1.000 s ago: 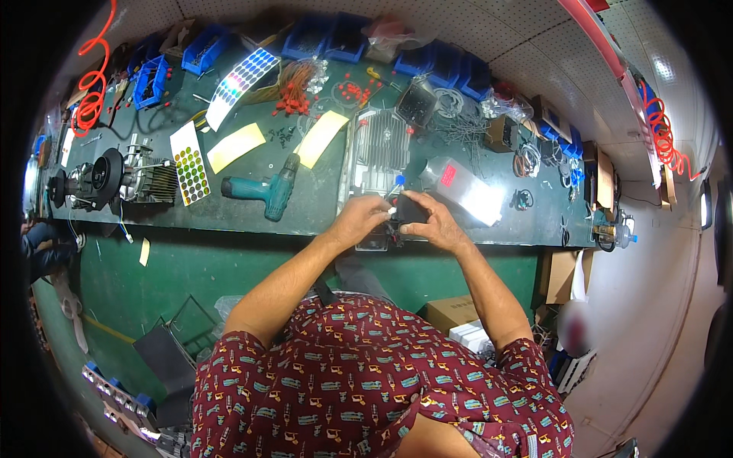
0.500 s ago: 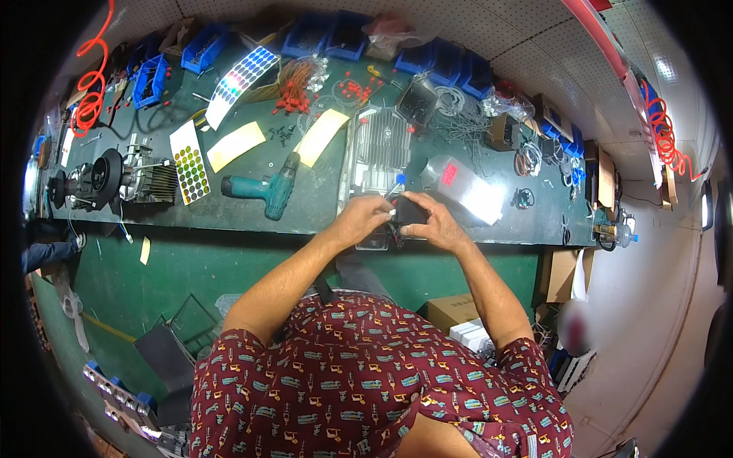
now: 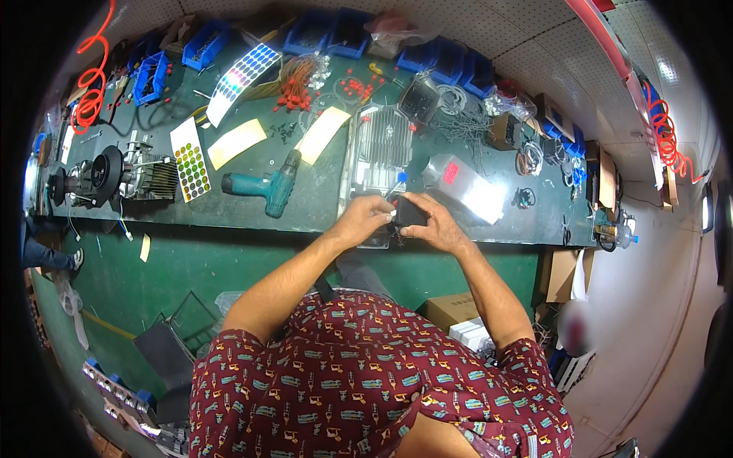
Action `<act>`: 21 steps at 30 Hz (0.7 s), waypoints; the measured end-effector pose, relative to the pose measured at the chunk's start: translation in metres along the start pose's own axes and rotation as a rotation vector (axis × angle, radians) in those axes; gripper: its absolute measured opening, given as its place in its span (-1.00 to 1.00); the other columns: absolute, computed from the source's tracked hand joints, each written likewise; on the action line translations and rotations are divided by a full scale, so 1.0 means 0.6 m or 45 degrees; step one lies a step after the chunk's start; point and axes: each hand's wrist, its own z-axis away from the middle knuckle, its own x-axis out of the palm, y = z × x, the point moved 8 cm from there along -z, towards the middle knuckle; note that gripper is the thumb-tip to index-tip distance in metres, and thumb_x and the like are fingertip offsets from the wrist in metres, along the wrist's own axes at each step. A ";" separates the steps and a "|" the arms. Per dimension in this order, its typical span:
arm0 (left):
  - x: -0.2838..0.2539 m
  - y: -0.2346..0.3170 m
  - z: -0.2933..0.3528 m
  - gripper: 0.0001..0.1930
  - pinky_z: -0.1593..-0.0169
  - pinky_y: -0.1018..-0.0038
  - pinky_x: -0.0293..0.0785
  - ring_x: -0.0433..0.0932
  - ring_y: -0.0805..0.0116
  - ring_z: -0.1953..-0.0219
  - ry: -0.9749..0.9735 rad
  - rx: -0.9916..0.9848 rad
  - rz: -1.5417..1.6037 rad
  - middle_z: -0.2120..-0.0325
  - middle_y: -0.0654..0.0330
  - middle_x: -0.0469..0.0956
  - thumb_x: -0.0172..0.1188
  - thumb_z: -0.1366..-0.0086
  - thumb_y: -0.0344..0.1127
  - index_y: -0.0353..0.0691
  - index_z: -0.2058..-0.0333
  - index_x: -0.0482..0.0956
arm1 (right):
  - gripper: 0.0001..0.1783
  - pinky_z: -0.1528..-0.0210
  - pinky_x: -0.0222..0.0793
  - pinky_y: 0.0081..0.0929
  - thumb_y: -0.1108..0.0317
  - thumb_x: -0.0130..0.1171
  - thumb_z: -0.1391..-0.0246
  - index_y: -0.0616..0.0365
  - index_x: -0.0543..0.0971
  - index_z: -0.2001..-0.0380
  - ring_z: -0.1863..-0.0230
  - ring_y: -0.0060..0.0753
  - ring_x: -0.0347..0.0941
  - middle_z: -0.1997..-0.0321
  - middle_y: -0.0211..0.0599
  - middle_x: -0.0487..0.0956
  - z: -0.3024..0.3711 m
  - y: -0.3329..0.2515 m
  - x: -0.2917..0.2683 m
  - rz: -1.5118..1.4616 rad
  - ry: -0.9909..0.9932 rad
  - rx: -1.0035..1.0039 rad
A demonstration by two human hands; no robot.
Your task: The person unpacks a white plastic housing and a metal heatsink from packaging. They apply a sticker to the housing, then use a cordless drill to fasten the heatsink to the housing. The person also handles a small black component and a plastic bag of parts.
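Over the front edge of the bench, my right hand is closed around a small black box-like part. My left hand pinches a small whitish piece at the left side of that part; its exact kind is too small to make out. Short dark wires or leads hang below the fingers. Just behind both hands lies a finned silver metal housing, with a blue-tipped item standing near its front end.
A teal cordless drill and yellowish paper sheets lie to the left, beside a sticker sheet. Farther left sits a motor assembly. At right is a clear plastic-wrapped block. Blue bins line the back.
The black part has tilted slightly in my right hand, showing more of its dark face. Both hands stay in nearly the same place.
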 end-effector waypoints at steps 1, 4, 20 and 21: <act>0.001 -0.010 0.001 -0.79 0.24 0.56 0.51 0.55 0.54 0.35 0.007 -0.073 -0.023 0.36 0.23 0.63 0.24 -0.31 -0.42 -0.40 0.13 0.63 | -0.16 -0.24 0.33 -0.34 0.33 0.51 0.16 0.21 0.42 -0.25 -0.17 -0.15 0.43 -0.12 -0.06 0.48 0.001 -0.003 0.001 0.016 0.008 -0.031; 0.013 -0.010 0.020 -0.72 0.37 0.60 0.46 0.49 0.55 0.46 0.136 -0.372 0.277 0.40 0.23 0.61 0.29 -0.29 -0.34 -0.42 0.10 0.60 | -0.17 -0.19 0.37 -0.32 0.34 0.49 0.15 0.21 0.42 -0.25 -0.11 -0.08 0.46 -0.06 -0.06 0.49 0.008 -0.003 0.010 0.133 0.068 -0.028; 0.009 0.005 0.064 -0.74 0.27 0.55 0.53 0.57 0.47 0.36 0.172 -0.519 0.228 0.37 0.19 0.60 0.35 -0.22 -0.50 -0.36 0.15 0.50 | -0.11 -0.14 0.31 -0.06 0.45 0.43 0.24 0.08 0.35 -0.27 -0.11 0.05 0.35 -0.14 -0.11 0.40 0.043 -0.076 0.041 0.498 0.257 -0.295; 0.008 0.002 0.062 -0.72 0.27 0.56 0.53 0.57 0.48 0.35 0.135 -0.503 0.209 0.37 0.19 0.59 0.35 -0.22 -0.49 -0.37 0.12 0.50 | -0.11 -0.14 0.31 -0.06 0.45 0.43 0.23 0.09 0.35 -0.27 -0.11 0.05 0.35 -0.13 -0.10 0.40 0.043 -0.075 0.042 0.497 0.254 -0.311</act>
